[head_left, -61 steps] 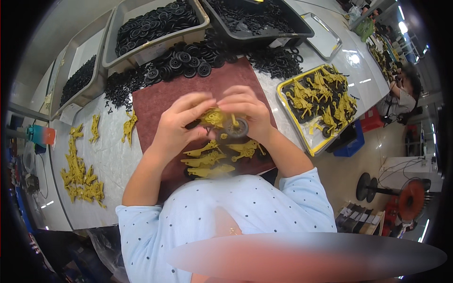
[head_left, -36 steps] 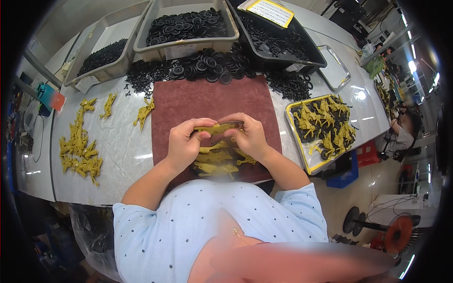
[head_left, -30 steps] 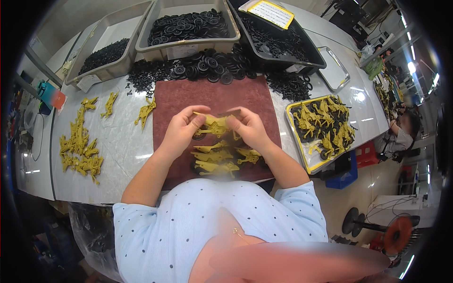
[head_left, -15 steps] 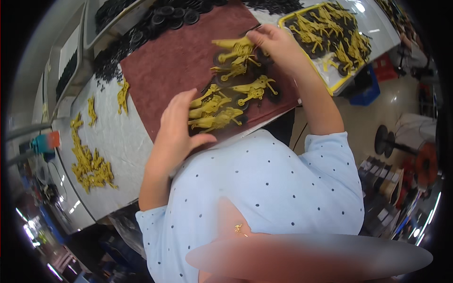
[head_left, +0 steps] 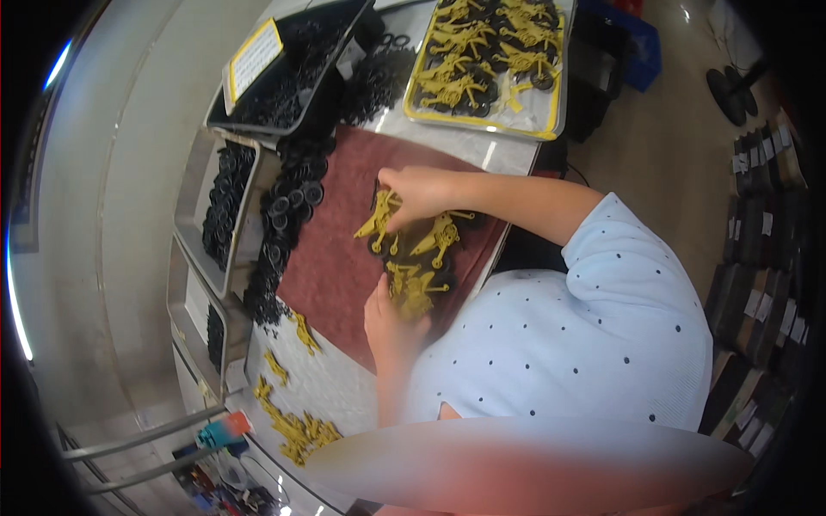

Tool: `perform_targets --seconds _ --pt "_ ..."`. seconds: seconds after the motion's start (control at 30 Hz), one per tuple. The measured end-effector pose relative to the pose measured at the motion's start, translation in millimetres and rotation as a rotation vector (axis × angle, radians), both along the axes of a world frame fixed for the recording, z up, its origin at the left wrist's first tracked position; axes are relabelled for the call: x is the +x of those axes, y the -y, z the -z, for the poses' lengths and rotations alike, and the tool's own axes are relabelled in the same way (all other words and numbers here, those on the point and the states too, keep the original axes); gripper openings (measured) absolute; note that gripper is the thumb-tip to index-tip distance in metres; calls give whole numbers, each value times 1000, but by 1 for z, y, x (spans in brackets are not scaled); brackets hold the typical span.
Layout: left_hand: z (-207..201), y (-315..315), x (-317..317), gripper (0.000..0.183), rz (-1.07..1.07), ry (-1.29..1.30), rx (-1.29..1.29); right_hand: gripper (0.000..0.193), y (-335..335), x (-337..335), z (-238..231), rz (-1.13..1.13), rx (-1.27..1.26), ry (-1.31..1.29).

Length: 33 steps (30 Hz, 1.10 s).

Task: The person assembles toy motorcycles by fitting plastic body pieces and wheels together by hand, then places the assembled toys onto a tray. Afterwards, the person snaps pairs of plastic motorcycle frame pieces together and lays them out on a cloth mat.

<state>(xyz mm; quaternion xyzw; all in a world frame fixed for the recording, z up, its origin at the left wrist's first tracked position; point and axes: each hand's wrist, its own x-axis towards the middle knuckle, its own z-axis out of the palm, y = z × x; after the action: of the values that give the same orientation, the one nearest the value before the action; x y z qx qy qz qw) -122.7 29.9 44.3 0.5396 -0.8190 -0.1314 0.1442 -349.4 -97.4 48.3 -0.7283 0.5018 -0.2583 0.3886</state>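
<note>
My right hand (head_left: 420,194) is closed on a yellow toy motorcycle (head_left: 379,217) with black wheels, over a dark red cloth (head_left: 340,249). Another yellow toy motorcycle (head_left: 440,234) lies on the cloth just nearer to me. Below it sits a tight cluster of yellow toy motorcycles (head_left: 411,288), with dark wheels beside them. My left hand (head_left: 389,325) rests at the near left side of this cluster, its fingers and thumb spread apart around the edge. Part of the cluster is blurred, and some fingertips are hard to make out.
A yellow-rimmed tray (head_left: 551,135) of yellow toy motorcycles stands at the far right. Black wheels (head_left: 280,206) are heaped along the cloth's left edge, beside grey bins (head_left: 245,249) and a black bin (head_left: 292,129). Loose yellow parts (head_left: 297,430) lie on the white tabletop at the near left.
The view has turned, so the table appears rotated. My right hand has come in over the cloth, gripping a toy motorcycle. My left hand stays beside the cluster.
</note>
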Motion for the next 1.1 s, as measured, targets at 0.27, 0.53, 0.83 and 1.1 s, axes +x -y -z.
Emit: perform_targets --seconds 0.27,0.53,0.83,1.1 --pt "3 5 -6 85 -143 -50 105 71 -3 -31 1 68 132 238" --pt "1 7 -4 82 -83 -108 43 64 -12 -152 -22 772 -124 748" --pt "-2 9 0 83 -70 -131 86 71 2 -234 23 1161 -315 -334" --pt "-10 7 4 84 -75 -135 41 89 -12 -223 25 1373 -416 -533"
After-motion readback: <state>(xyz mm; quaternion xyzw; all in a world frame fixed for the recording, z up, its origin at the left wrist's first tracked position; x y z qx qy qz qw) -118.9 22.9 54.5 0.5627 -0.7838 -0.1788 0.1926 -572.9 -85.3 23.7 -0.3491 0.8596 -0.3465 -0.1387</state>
